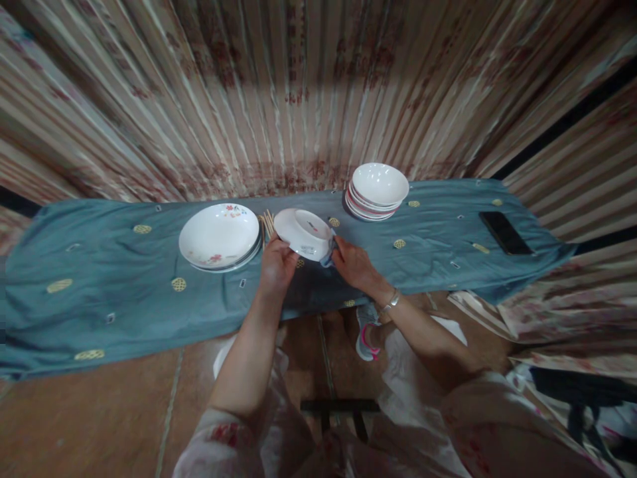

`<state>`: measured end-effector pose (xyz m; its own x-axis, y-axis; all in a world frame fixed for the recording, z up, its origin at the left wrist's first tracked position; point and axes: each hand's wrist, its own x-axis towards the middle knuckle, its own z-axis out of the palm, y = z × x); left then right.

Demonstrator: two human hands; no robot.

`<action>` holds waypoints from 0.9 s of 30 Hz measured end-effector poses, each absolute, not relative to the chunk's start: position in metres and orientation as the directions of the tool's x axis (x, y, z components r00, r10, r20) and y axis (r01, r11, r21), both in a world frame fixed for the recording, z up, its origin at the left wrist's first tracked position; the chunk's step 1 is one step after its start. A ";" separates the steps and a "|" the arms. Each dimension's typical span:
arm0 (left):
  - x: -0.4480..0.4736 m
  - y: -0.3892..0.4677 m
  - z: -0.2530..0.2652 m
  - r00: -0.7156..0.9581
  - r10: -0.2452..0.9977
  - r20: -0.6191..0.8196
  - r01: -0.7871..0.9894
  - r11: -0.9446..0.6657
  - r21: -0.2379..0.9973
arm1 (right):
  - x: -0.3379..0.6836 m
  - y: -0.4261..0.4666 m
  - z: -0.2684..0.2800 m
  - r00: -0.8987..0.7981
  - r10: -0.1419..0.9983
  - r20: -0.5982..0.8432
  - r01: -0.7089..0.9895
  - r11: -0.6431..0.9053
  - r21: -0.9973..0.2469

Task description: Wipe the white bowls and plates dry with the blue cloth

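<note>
A white bowl (291, 229) is tilted in the air over the table, its underside with the foot ring and a small red mark facing me. My left hand (279, 265) is closed on the bowl's near left rim. At the right rim, my right hand (351, 261) is closed around a small bluish-white cloth (327, 257) pressed against the bowl. The inside of the bowl is hidden from me. Just behind my left hand lie several wooden chopsticks (269, 222), partly covered by the bowl.
White flower-patterned plates (219, 236) are stacked on the left. A stack of white bowls (381, 186) stands at the back right. A black phone (505, 232) lies near the right end of the table with a blue-green cloth (134, 265). Pleated curtains (318, 99) hang behind.
</note>
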<state>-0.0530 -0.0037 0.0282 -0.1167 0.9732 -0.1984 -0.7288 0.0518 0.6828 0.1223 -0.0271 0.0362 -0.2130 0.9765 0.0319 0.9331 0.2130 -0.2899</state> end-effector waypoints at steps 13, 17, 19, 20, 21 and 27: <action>-0.053 -0.006 0.038 -0.108 0.962 -0.250 -0.766 0.080 0.638 | 0.109 -0.043 0.052 -0.306 0.934 0.185 0.891 0.350 -0.289; -0.055 -0.005 0.036 -0.094 0.971 -0.222 -0.759 0.074 0.647 | 0.104 -0.046 0.051 -0.344 0.909 0.233 0.870 0.402 -0.284; -0.056 -0.005 0.035 -0.093 0.971 -0.218 -0.757 0.073 0.650 | 0.102 -0.047 0.050 -0.371 0.889 0.267 0.855 0.439 -0.276; -0.056 -0.005 0.035 -0.096 0.972 -0.215 -0.755 0.070 0.652 | 0.101 -0.047 0.049 -0.385 0.878 0.284 0.846 0.459 -0.271; -0.056 -0.005 0.035 -0.100 0.972 -0.211 -0.755 0.064 0.652 | 0.100 -0.048 0.048 -0.398 0.867 0.301 0.837 0.477 -0.268; -0.055 -0.005 0.037 -0.087 0.971 -0.222 -0.788 0.070 0.612 | 0.092 -0.051 0.045 -0.437 0.821 0.368 0.808 0.538 -0.242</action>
